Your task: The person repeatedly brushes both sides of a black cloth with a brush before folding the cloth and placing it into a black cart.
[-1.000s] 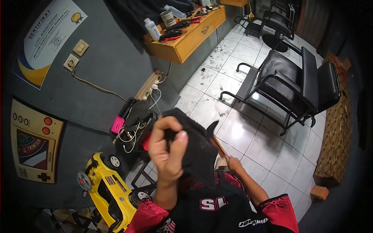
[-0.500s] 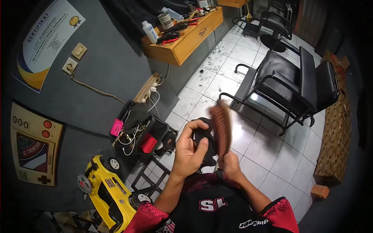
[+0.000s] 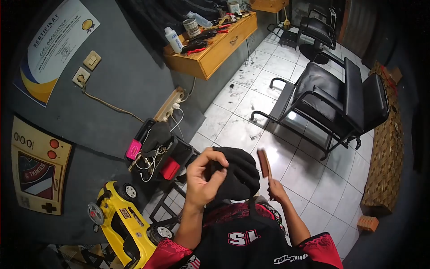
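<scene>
My left hand is up in front of my chest, fingers curled and thumb bent in, closed on a black cloth cap. The cap looks soft and rounded, with folds across it; its far side is hidden. To the right, my right hand grips the handle of a brush with reddish-brown bristles and a wooden back. The brush points upward and stands apart from the cap, over the tiled floor.
A black barber chair stands ahead on the right. A wooden drawer shelf with bottles and clippers hangs on the wall. On the left are a black cart with cables and a yellow toy car. A woven bench lines the right.
The brush has moved away from the cap, down and to the right, with my right hand. My left hand has shifted slightly left, and more of the cap shows.
</scene>
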`<state>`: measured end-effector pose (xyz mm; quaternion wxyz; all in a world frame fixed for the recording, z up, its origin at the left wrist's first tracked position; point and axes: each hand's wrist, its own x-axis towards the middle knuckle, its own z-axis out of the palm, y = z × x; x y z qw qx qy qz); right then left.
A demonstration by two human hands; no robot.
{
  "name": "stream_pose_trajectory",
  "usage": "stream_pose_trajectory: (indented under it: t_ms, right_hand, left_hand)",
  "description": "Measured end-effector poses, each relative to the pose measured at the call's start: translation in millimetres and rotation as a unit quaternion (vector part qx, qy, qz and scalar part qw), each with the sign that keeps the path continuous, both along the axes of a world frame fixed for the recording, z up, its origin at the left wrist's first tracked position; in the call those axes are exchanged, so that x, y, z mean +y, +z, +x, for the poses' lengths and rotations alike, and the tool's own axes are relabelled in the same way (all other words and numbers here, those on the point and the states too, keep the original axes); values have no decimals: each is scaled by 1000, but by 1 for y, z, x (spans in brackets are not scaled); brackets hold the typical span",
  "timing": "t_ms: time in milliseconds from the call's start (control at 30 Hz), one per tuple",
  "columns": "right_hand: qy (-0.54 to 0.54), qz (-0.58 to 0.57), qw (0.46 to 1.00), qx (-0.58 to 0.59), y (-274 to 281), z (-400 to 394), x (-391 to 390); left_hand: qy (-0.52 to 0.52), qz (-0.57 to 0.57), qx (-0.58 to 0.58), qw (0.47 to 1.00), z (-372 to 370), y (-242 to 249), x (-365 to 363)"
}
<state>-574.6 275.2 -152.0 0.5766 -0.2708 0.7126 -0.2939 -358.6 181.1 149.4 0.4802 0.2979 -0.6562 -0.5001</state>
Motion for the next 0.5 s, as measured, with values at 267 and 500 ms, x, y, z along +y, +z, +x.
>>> stream_pose_trajectory:
  t_ms: [267, 500]
  right_hand:
    - [73, -430, 899, -14, 148, 42, -3]
    - [312, -117, 905, 265, -15, 29, 8]
  left_hand:
    - [38, 82, 9, 996, -30, -21, 0]
    - [38, -14, 123, 992, -6, 1, -7]
